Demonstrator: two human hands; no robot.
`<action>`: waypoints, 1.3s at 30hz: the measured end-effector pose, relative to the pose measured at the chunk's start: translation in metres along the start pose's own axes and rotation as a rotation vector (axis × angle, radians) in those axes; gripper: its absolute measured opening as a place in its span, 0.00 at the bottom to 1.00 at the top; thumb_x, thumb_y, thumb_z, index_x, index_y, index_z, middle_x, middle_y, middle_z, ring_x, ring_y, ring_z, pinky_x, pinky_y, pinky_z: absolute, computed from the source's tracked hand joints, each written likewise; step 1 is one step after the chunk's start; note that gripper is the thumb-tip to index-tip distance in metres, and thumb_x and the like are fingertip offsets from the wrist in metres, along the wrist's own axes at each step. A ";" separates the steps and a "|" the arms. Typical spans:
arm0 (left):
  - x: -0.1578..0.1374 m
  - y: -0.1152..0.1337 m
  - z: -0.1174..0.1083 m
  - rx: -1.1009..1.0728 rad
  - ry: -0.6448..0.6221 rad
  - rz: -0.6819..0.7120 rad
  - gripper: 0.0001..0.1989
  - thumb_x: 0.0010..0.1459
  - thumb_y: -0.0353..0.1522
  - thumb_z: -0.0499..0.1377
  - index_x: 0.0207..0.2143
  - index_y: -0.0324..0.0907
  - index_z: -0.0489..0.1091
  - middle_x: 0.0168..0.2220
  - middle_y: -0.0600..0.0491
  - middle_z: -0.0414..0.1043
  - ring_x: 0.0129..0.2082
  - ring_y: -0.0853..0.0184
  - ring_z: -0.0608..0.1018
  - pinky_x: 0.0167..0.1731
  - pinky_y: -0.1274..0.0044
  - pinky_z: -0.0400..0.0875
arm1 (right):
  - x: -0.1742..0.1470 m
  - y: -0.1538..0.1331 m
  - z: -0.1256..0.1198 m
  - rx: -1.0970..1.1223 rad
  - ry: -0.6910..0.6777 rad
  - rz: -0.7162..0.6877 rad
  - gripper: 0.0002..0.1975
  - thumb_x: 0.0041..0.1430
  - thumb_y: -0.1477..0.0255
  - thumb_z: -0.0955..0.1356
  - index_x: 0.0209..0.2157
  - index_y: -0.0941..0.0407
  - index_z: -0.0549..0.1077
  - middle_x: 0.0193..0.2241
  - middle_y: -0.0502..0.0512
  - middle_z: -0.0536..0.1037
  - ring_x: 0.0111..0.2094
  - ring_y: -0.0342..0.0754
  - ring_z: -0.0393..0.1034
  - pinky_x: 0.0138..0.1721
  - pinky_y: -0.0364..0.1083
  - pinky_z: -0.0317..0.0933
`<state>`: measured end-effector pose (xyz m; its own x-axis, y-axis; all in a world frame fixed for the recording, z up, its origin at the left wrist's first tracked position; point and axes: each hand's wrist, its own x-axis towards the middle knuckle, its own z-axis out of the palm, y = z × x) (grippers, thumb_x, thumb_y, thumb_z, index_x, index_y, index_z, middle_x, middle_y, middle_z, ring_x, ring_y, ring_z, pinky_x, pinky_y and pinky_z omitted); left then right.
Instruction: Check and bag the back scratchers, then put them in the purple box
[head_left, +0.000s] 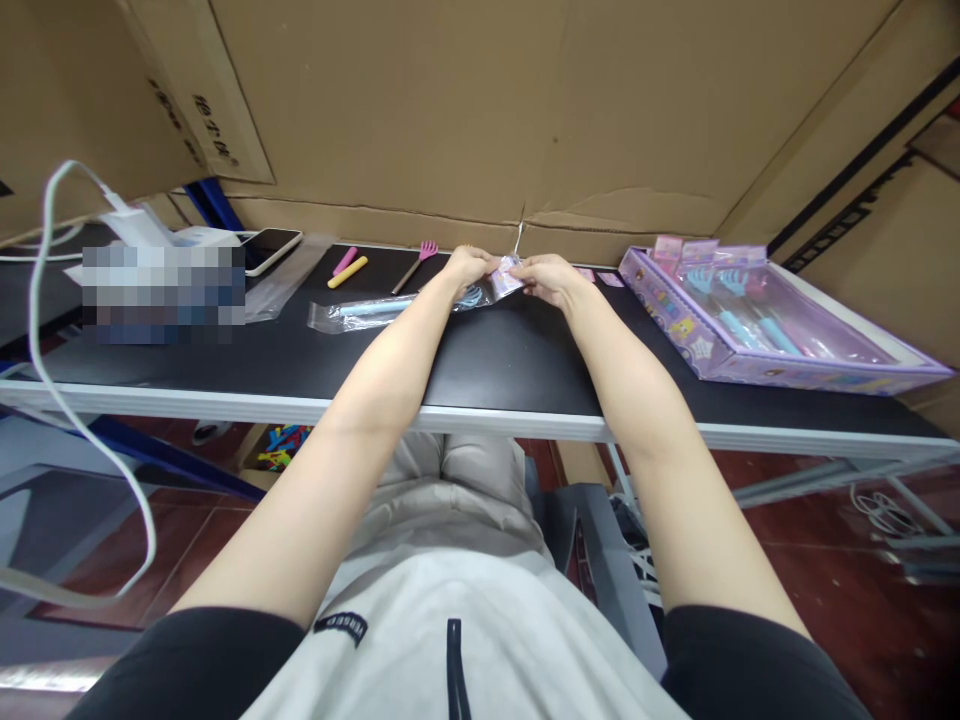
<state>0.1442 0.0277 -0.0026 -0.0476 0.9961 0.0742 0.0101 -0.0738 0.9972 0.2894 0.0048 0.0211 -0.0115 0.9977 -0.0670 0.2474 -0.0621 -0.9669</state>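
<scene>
A blue back scratcher [375, 308] lies in a clear plastic bag on the black tabletop, its clawed head toward the right. At the bag's right end is a small purple printed card [507, 276]. My left hand [471, 266] pinches the card's left edge with closed fingers. From the other side my right hand [549, 278] is closed on the same card. Whether the card is fixed to the bag is hidden by my fingers. Left of my hands lies a pink-headed back scratcher [420, 262] with a dark shaft, unwrapped.
A purple display box [780, 376] with bagged back scratchers stands at the right. Pink and yellow handle pieces [348, 276], an empty clear bag [289, 285] and a phone [271, 250] lie to the left. Cardboard [465, 110] walls the back; a white cable [46, 330] loops at the left.
</scene>
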 end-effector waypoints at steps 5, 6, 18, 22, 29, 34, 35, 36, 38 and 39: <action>0.001 -0.001 0.001 0.017 -0.022 0.009 0.16 0.58 0.17 0.66 0.20 0.38 0.73 0.20 0.57 0.70 0.25 0.71 0.72 0.41 0.77 0.73 | 0.000 -0.002 0.001 0.011 -0.030 0.041 0.20 0.60 0.91 0.72 0.21 0.59 0.67 0.18 0.47 0.68 0.24 0.38 0.59 0.31 0.40 0.53; 0.002 -0.001 0.000 0.020 -0.028 0.013 0.15 0.58 0.18 0.66 0.21 0.38 0.74 0.20 0.56 0.70 0.25 0.71 0.73 0.42 0.76 0.73 | 0.000 -0.002 0.000 0.014 -0.030 0.042 0.20 0.59 0.91 0.73 0.21 0.59 0.67 0.18 0.47 0.68 0.24 0.38 0.59 0.31 0.40 0.53; 0.006 -0.006 -0.005 0.064 -0.081 0.026 0.14 0.59 0.19 0.63 0.21 0.38 0.73 0.20 0.55 0.71 0.26 0.69 0.74 0.46 0.72 0.76 | 0.001 0.001 0.002 -0.036 0.022 -0.040 0.17 0.63 0.87 0.70 0.22 0.59 0.71 0.19 0.49 0.71 0.23 0.39 0.62 0.29 0.42 0.51; 0.008 -0.009 -0.005 0.087 -0.084 0.048 0.10 0.55 0.20 0.66 0.23 0.38 0.75 0.22 0.54 0.73 0.30 0.65 0.79 0.47 0.71 0.76 | 0.006 0.003 0.004 -0.088 0.050 -0.083 0.17 0.54 0.86 0.74 0.20 0.58 0.68 0.16 0.47 0.66 0.22 0.39 0.59 0.29 0.41 0.51; 0.008 -0.010 -0.005 0.118 -0.074 0.044 0.10 0.57 0.21 0.65 0.25 0.38 0.76 0.21 0.56 0.72 0.29 0.67 0.78 0.46 0.73 0.78 | 0.010 0.006 0.007 -0.311 0.136 -0.240 0.12 0.50 0.85 0.73 0.22 0.57 0.70 0.23 0.49 0.72 0.29 0.43 0.64 0.40 0.44 0.65; 0.004 -0.008 -0.004 0.108 -0.058 0.026 0.13 0.56 0.19 0.65 0.21 0.38 0.73 0.21 0.54 0.71 0.30 0.66 0.78 0.49 0.69 0.77 | 0.008 0.006 0.009 -0.570 0.157 -0.364 0.13 0.52 0.85 0.71 0.24 0.54 0.68 0.34 0.58 0.79 0.46 0.53 0.72 0.56 0.49 0.65; 0.004 -0.008 -0.004 0.105 -0.054 0.018 0.14 0.56 0.18 0.64 0.20 0.38 0.72 0.21 0.54 0.71 0.30 0.66 0.77 0.50 0.69 0.76 | 0.007 0.006 0.009 -0.608 0.155 -0.379 0.13 0.52 0.85 0.70 0.25 0.53 0.68 0.36 0.60 0.79 0.49 0.55 0.72 0.58 0.50 0.64; 0.003 -0.008 -0.003 0.101 -0.051 0.010 0.14 0.56 0.18 0.64 0.20 0.38 0.72 0.21 0.54 0.70 0.29 0.66 0.77 0.50 0.70 0.76 | 0.007 0.007 0.010 -0.632 0.151 -0.388 0.13 0.51 0.86 0.70 0.26 0.53 0.68 0.38 0.61 0.80 0.51 0.57 0.72 0.60 0.50 0.63; 0.002 -0.007 -0.003 0.099 -0.046 -0.006 0.16 0.57 0.17 0.63 0.19 0.38 0.70 0.21 0.55 0.68 0.28 0.68 0.75 0.50 0.72 0.75 | 0.007 0.007 0.011 -0.641 0.144 -0.401 0.13 0.53 0.85 0.71 0.27 0.53 0.68 0.41 0.62 0.80 0.54 0.59 0.71 0.61 0.51 0.62; 0.001 -0.007 -0.004 0.100 -0.044 -0.012 0.17 0.58 0.17 0.62 0.19 0.39 0.70 0.21 0.55 0.68 0.28 0.69 0.74 0.49 0.73 0.75 | 0.008 0.008 0.011 -0.627 0.144 -0.404 0.13 0.54 0.84 0.72 0.28 0.53 0.68 0.41 0.62 0.80 0.54 0.59 0.71 0.61 0.50 0.62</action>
<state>0.1405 0.0293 -0.0095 -0.0048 0.9982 0.0597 0.1098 -0.0588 0.9922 0.2807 0.0118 0.0105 -0.1020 0.9361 0.3366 0.7554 0.2931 -0.5861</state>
